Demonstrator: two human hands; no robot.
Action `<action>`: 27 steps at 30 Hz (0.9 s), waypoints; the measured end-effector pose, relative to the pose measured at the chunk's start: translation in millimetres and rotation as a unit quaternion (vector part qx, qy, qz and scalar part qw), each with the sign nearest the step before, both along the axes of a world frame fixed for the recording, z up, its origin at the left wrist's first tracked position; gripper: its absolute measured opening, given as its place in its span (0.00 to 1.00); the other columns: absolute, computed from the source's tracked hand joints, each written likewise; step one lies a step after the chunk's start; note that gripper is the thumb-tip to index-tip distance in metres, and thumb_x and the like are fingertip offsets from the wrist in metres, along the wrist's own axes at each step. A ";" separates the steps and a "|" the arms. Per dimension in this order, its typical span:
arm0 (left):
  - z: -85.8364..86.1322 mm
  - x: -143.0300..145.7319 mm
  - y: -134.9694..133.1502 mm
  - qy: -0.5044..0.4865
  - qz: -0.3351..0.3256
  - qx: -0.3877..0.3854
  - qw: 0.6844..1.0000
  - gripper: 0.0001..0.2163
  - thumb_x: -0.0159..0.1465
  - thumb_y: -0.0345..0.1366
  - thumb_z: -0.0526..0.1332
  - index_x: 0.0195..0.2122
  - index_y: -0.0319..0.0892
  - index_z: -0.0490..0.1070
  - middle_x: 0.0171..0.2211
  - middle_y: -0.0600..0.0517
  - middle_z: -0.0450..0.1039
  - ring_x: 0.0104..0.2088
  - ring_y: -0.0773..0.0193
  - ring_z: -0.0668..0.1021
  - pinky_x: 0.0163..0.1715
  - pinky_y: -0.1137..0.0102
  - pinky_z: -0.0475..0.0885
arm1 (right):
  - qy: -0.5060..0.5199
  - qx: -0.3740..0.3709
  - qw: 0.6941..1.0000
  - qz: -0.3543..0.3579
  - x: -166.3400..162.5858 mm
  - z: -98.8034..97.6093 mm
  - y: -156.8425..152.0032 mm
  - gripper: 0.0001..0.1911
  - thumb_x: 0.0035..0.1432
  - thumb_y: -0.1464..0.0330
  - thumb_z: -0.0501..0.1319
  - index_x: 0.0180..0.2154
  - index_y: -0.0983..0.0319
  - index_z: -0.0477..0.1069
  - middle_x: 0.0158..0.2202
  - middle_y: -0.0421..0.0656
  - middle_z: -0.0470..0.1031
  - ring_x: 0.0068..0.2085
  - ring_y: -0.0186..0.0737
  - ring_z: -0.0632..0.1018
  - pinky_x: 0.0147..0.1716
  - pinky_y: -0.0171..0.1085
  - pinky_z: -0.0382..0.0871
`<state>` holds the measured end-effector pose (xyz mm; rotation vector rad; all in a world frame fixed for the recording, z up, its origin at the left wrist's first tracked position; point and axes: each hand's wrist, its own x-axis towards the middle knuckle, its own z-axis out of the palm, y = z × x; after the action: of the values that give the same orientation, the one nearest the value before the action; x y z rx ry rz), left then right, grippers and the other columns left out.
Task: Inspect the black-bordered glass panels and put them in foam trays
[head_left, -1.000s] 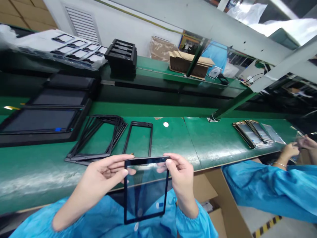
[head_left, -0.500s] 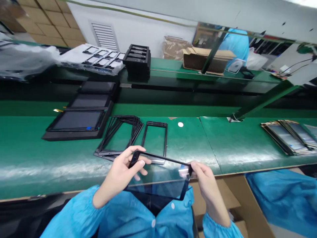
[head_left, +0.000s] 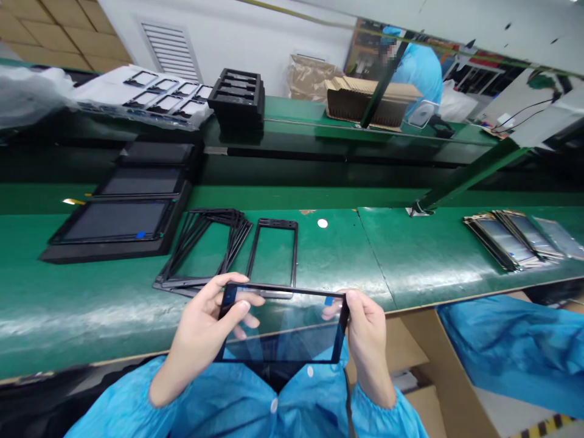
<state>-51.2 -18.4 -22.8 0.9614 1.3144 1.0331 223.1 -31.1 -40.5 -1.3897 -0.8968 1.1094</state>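
Between my two hands is a clear glass touch panel (head_left: 287, 331) with a black border, held above the bench's front edge. My left hand (head_left: 207, 322) grips its left end, thumb in front and fingers visible through the glass. At the right end my right hand (head_left: 367, 319) pinches the upper corner, close to a small blue tab (head_left: 328, 301) on the panel. Just beyond the panel lies a single black frame (head_left: 294, 255), its lower end partly covered by the panel. Left of that is a loose stack of black frames (head_left: 171, 258).
Screens lie on a black foam block (head_left: 109, 249) at the left. More panels (head_left: 506, 240) are stacked at the right. A green post (head_left: 469, 176) rises from the bench. The shelf behind holds black trays (head_left: 237, 100) and a divided carton (head_left: 351, 103). Another person (head_left: 417, 70) is beyond.
The glass panel has turned slightly, so its long top edge is nearly level. Both hands keep their hold. The bench scene has shifted left in view.
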 end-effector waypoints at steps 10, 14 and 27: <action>13.1 1.5 20.7 0.389 -0.166 0.330 0.844 0.15 0.72 0.38 0.65 0.58 0.50 0.79 0.66 0.47 0.76 0.68 0.45 0.74 0.74 0.42 0.55 | -0.032 0.027 0.999 0.029 -12.8 12.6 -13.0 0.16 0.63 0.53 0.71 0.42 0.60 0.84 0.26 0.46 0.87 0.30 0.52 0.90 0.31 0.40 0.85; 21.2 4.7 32.4 0.380 -0.267 0.365 0.807 0.11 0.75 0.38 0.61 0.50 0.49 0.85 0.46 0.52 0.88 0.46 0.55 0.87 0.68 0.52 0.68 | -0.041 0.014 0.998 0.047 -13.8 9.9 -19.2 0.15 0.67 0.54 0.70 0.44 0.59 0.83 0.27 0.46 0.87 0.32 0.51 0.90 0.34 0.40 0.86; 30.0 25.8 22.5 0.255 -0.325 0.234 0.880 0.16 0.76 0.38 0.57 0.57 0.53 0.83 0.46 0.52 0.88 0.42 0.56 0.88 0.44 0.68 0.80 | 0.039 0.004 0.983 0.179 -30.5 16.0 -5.2 0.21 0.63 0.51 0.71 0.52 0.55 0.85 0.31 0.42 0.89 0.32 0.50 0.90 0.40 0.45 0.86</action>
<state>-25.4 4.1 7.2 1.9875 1.0149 0.5761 192.6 -36.3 -24.5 -1.1954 -1.1220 1.4179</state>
